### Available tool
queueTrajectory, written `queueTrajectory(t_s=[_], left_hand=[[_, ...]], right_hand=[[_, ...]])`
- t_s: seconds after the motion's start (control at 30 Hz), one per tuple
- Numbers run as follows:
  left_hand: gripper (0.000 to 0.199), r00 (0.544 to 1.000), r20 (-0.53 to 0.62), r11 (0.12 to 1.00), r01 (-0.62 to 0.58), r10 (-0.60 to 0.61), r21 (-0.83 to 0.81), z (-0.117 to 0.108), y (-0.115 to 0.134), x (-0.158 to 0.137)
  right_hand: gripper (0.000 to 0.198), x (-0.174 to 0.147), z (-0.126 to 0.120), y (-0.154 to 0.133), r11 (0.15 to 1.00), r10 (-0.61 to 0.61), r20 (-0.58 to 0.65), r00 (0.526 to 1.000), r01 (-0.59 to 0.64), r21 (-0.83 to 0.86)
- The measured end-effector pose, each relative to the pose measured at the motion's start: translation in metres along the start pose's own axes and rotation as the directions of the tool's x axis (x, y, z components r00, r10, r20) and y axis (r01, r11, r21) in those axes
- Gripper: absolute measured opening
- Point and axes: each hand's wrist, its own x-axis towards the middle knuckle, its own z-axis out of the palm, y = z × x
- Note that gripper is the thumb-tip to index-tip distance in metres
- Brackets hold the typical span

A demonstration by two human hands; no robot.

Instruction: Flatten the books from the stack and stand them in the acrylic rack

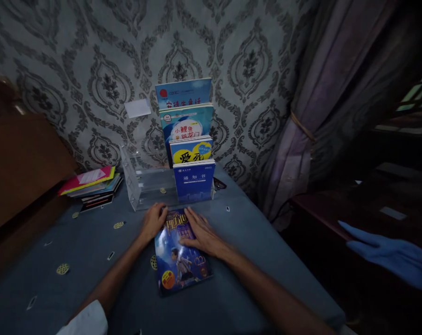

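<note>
A book (pixel 183 265) with a dark blue cover, gold title lettering and a drawn figure lies flat on the table, slightly tilted. My right hand (pixel 206 235) rests on its upper right part, fingers stretched toward the top edge and thumb across the cover. At the upper left corner is my left hand (pixel 154 221), its thumb apart from the fingers and touching the book's edge. Just beyond both hands stands a clear acrylic rack (pixel 130 181). Several books stand in its right part in steps, a blue booklet (pixel 194 184) in front.
Coloured books and folders (pixel 92 184) are piled at the left, near a brown box (pixel 22 163). Dark glasses (pixel 220 184) lie behind the rack. Small yellow dotted pieces (pixel 63 269) are scattered on the blue table (pixel 260 265). A blue glove (pixel 389 253) shows at right, beyond the table edge.
</note>
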Motion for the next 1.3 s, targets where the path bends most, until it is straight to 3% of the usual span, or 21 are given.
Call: queueTrajectory(t_s=[0.1, 0.23, 0.33, 0.4, 0.57, 0.67, 0.8, 0.97, 1.03, 1.1, 1.17, 1.3], left_hand=[[0.032, 0.993, -0.069, 0.948, 0.066, -0.092, -0.312, -0.009, -0.002, 0.005], [0.039, 0.964, -0.064, 0.754, 0.16, -0.259, -0.637, -0.021, 0.004, 0.002], [0.054, 0.928, 0.077, 0.505, 0.267, -0.364, -0.821, -0.026, 0.014, -0.011], [0.058, 0.913, 0.188, 0.361, 0.323, -0.362, -0.875, -0.025, 0.022, -0.024], [0.07, 0.882, 0.401, 0.23, 0.456, -0.247, -0.86, -0.018, 0.033, -0.058], [0.08, 0.874, 0.431, 0.22, 0.476, -0.225, -0.852, -0.015, 0.03, -0.068], [0.086, 0.887, 0.41, 0.278, 0.458, -0.214, -0.845, -0.014, 0.027, -0.071], [0.092, 0.893, 0.392, 0.287, 0.443, -0.221, -0.849, -0.017, 0.031, -0.071], [0.088, 0.904, 0.375, 0.304, 0.423, -0.205, -0.854, -0.018, 0.032, -0.072], [0.082, 0.917, 0.351, 0.331, 0.396, -0.188, -0.857, -0.019, 0.033, -0.073], [0.078, 0.931, 0.322, 0.363, 0.364, -0.173, -0.858, -0.019, 0.034, -0.073], [0.077, 0.96, 0.246, 0.481, 0.281, -0.134, -0.831, -0.025, 0.042, -0.07]], right_hand=[[0.12, 0.002, 0.004, 0.006, 0.996, -0.019, -0.076, 0.997, 0.025, 0.08], [0.131, 0.007, 0.008, 0.013, 0.978, 0.032, -0.172, 0.985, 0.005, 0.208], [0.131, 0.01, 0.009, 0.017, 0.955, 0.069, -0.228, 0.971, 0.002, 0.297], [0.13, 0.011, 0.01, 0.019, 0.946, 0.091, -0.268, 0.959, 0.001, 0.325], [0.124, 0.011, 0.01, 0.02, 0.956, 0.049, -0.34, 0.939, 0.054, 0.287], [0.118, 0.007, 0.007, 0.014, 0.967, 0.033, -0.364, 0.931, 0.062, 0.246], [0.112, 0.004, 0.005, 0.007, 0.97, 0.045, -0.394, 0.918, 0.055, 0.239], [0.098, -0.001, 0.006, 0.015, 0.885, 0.201, -0.466, 0.862, 0.045, 0.463], [0.081, -0.01, 0.004, 0.017, 0.789, 0.238, -0.345, 0.908, 0.026, 0.614], [0.06, -0.022, 0.001, 0.015, 0.701, 0.17, -0.159, 0.973, -0.005, 0.713], [0.048, -0.033, -0.004, 0.008, 0.662, 0.088, -0.051, 0.995, -0.02, 0.749], [0.038, -0.045, -0.015, -0.011, 0.698, 0.066, -0.112, 0.992, 0.034, 0.716]])
